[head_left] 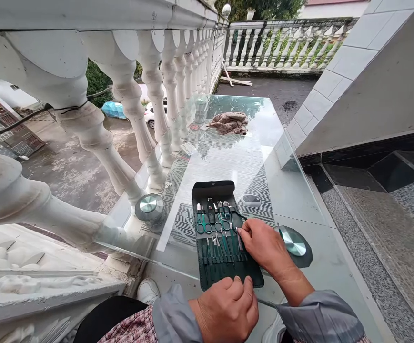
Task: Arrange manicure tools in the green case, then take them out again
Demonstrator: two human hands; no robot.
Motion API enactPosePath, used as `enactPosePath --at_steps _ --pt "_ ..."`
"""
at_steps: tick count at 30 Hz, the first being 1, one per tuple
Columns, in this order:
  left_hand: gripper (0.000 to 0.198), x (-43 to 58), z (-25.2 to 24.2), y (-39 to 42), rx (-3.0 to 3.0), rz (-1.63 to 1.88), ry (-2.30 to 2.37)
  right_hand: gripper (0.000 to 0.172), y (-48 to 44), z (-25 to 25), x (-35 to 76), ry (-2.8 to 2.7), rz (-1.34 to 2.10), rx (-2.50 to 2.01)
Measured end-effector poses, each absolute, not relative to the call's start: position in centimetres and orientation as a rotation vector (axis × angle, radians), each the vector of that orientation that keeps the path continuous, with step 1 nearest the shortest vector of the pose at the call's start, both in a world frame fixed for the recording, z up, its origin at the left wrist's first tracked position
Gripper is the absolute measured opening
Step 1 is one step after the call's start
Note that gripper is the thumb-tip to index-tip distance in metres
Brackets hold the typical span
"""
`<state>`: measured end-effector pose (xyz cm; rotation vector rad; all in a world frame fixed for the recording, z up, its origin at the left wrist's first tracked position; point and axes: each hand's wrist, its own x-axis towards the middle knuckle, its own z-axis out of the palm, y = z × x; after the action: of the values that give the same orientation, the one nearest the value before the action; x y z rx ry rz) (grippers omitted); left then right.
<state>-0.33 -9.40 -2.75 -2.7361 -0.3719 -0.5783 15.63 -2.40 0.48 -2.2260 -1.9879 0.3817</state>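
1. The green case [224, 273] lies open on the glass counter [285, 200], lower centre; its long axis runs up the frame, top flap [213, 189] leaning slightly left.
2. Right hand [266, 245] bent at its right edge, left hand [228, 307] curled at its bottom edge; I cannot tell what either pinches.

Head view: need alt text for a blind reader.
Right hand at the right side of an open green case of grooming tools on a glass table, left hand by the case's near edge. Beyond lies a crumpled cloth; a white balustrade runs along the left.
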Motion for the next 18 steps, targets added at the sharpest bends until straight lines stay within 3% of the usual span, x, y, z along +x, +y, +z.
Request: enactPosePath --at_steps 18 --pt "0.024 -0.29 -2.52 -9.31 -2.741 -0.64 -0.385 0.014 -2.38 0.75 14.79 -1.899 0.56 -2.173"
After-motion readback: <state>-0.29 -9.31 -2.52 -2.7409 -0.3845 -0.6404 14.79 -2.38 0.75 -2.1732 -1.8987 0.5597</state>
